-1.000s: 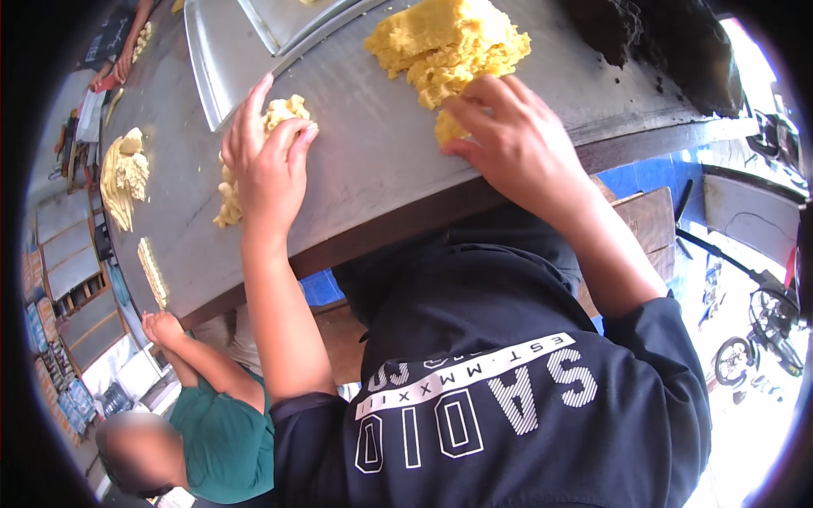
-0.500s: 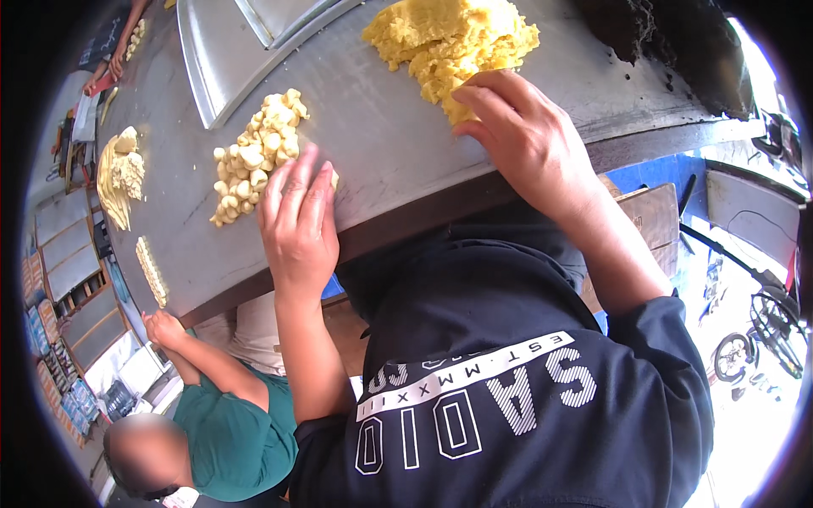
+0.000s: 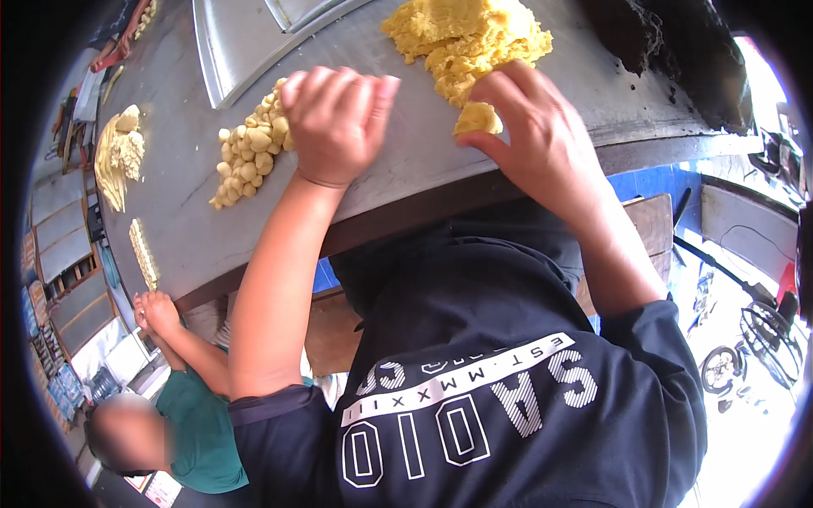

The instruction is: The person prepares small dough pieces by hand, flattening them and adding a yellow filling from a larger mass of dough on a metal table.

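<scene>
Some dough balls (image 3: 251,151) sit partly behind the left hand (image 3: 337,125).

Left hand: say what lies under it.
Small pale dough balls peek out left of the left hand; grey tabletop shows to its right. Whatever the hand itself covers cannot be seen.

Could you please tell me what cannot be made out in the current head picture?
In the head view:
- Left hand: its own back hides whether the palm holds anything.
- Small dough balls: the left hand hides some.
- Dough piece: the right hand hides part.
- Metal tray: cut off by the top edge.
</scene>
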### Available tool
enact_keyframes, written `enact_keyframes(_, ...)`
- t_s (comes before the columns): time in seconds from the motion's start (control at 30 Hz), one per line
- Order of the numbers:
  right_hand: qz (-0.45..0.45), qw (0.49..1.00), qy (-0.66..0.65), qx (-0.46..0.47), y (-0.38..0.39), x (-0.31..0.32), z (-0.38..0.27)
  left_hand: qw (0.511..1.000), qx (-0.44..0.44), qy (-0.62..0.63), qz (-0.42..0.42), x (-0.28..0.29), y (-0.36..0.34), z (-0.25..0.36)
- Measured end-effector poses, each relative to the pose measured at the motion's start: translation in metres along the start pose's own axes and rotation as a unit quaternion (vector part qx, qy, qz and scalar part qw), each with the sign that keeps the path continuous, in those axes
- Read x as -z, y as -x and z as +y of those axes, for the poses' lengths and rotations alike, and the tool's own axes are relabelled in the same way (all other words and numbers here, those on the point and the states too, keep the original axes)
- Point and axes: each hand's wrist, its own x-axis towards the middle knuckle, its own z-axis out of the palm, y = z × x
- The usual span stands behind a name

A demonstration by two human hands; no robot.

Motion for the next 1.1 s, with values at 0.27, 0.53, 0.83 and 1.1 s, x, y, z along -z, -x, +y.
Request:
enact_keyframes(0.27,0.019,0.996,0.016,0.09,0.004,-0.009,0.002,0.998,-0.046,0.047,-0.001,0.009,0.005,0.021)
enact_keyframes(0.53,-0.024,0.999,-0.021,0.032,0.003,0.006,0.006,0.98,0.188,-0.027,-0.05,0.068,0.041,-0.003)
enact_keyframes(0.83,-0.038,0.995,-0.086,0.01,0.015,0.01,-0.016,0.92,0.371,0.12,-0.035,0.075,0.09,0.047)
enact_keyframes(1.1,0.018,0.98,-0.19,0.061,0.001,-0.013,-0.045,0.628,0.551,0.542,0.088,0.069,0.034,0.086)
